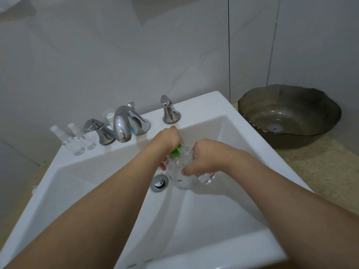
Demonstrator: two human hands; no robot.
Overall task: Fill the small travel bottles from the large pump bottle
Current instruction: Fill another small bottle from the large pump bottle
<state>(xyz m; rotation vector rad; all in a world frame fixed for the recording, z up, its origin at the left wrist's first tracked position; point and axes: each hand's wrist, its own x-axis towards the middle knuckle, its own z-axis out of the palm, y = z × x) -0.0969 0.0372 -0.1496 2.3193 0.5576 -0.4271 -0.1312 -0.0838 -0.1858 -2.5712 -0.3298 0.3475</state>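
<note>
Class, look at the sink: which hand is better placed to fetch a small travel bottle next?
Left. The small travel bottles stand on the sink ledge left of the faucet, nearer the left hand; the right hand grips the clear bottle.

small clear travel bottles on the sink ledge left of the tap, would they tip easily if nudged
Probably yes. The two small clear travel bottles stand tall and narrow on the glossy white sink ledge, so they may slide or topple. They look nearly empty, so likely light.

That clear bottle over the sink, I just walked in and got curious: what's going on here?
A person holds a clear bottle with a green top over the white sink. The left hand grips its top end; the right hand grips its body. Two small bottles stand on the ledge beside the faucet, untouched.
</note>
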